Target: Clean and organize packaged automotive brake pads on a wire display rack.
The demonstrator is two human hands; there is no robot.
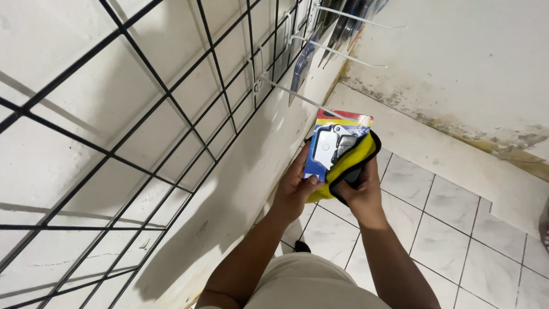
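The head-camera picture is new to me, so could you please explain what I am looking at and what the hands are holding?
There is no machine here: the camera sits on a person's head and looks down along both arms, so the view is tilted. The left hand holds a flat packaged item, a blister card with a blue, yellow and red backing and a clear bubble over a grey part. The right hand presses a yellow cloth with a black edge against it. To the left is a white wall with a black wire grid, whose long hooks carry more hanging packages further up. Below is a pale tiled floor.
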